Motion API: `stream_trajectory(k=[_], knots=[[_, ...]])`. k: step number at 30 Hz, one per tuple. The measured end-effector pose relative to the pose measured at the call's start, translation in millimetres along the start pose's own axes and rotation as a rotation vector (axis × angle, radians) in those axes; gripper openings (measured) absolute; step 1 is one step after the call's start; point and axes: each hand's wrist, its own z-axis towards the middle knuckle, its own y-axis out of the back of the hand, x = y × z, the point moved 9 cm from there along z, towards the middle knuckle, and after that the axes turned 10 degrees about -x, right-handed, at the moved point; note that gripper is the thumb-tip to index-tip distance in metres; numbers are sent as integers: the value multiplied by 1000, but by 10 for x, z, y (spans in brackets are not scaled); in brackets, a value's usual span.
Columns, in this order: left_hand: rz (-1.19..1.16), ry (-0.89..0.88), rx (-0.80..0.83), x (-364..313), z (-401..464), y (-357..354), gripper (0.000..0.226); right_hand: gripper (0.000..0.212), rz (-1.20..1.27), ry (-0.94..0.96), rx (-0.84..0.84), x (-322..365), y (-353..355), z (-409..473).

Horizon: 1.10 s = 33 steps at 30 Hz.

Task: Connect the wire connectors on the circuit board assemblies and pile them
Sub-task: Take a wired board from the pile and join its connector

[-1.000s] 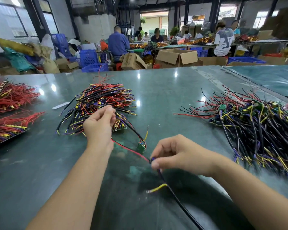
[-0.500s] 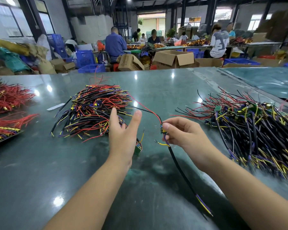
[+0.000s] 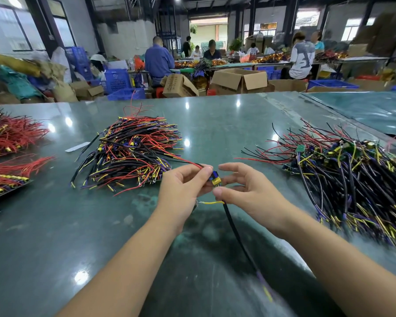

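Above the green desk (image 3: 55,225), both hands pinch a small blue-and-yellow circuit board assembly (image 3: 216,178): left hand (image 3: 185,188) grips its far side, right hand (image 3: 245,191) its near side. Its black sleeved cable (image 3: 236,234) trails toward the viewer; red wire (image 3: 190,162) runs away leftward.

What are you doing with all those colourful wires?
A person is holding one small circuit board between both hands above the green table. The left hand pinches it where a red wire comes off, and the right hand holds the other side, where a black cable hangs down. A pile of boards and wires lies behind the left hand, and another heap lies to the right.
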Motion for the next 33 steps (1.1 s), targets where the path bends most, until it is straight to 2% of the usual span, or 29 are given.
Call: stream_trajectory(k=[6,8,12,17,21,27,29,33], knots=[[79,-59,-83,-23,38,90,21,28,59,-104,164,-41,-127,-87],[87,-56,-104,-28,48,117,23,29,28,-119,152,-70,-107,-76],[124,-38,-158,-24,85,179,20,16,-28,-109,147,-76,-87,-61],[144,-35,-2,-49,66,75,23,14,-67,-93,94,-111,-26,-22],[159,-11,28,-23,64,60,25,15,-85,-78,97,-114,-13,-27],[150,-23,-109,-67,125,199,27,16,-136,-68,141,-120,-58,-44],[100,-13,-164,-78,148,264,23,15,-170,-62,149,-121,-59,-46],[-161,145,-215,-5,216,385,20,18,-180,-42,156,-116,-66,-33]])
